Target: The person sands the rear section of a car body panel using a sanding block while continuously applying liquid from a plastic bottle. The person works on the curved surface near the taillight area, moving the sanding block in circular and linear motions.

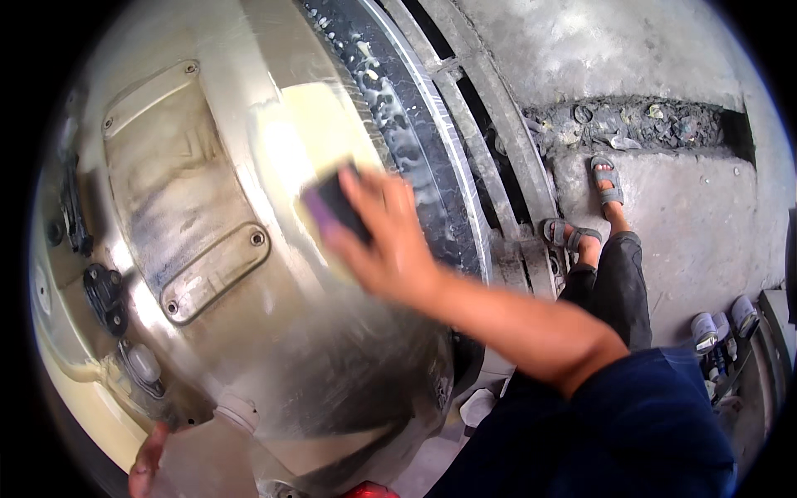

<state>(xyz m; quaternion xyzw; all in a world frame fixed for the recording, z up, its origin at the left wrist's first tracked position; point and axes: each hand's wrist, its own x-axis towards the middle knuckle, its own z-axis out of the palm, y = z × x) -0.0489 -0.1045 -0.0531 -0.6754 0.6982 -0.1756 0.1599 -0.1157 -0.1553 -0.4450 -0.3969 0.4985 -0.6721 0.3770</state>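
Note:
My right hand [386,236], slightly blurred, grips a dark sanding block [342,203] with a purple side. The block is against a pale yellow filler patch [320,116] on a bare-metal vehicle panel [332,365]. At the lower left, fingers of my left hand [148,459] wrap round a translucent white plastic bottle [207,461] whose neck points up toward the panel. The rest of that hand is hidden behind the bottle. A recessed plate area [170,174] with raised bolted ends lies to the left of the patch.
Milky suds lie on the dark bumper [407,158] along the panel's edge. Beyond runs a metal floor frame [481,108] with gaps, then a debris-filled trench [631,124]. Several cans [706,329] stand at the right. Black fittings [104,295] and a small lamp [143,363] sit at the left.

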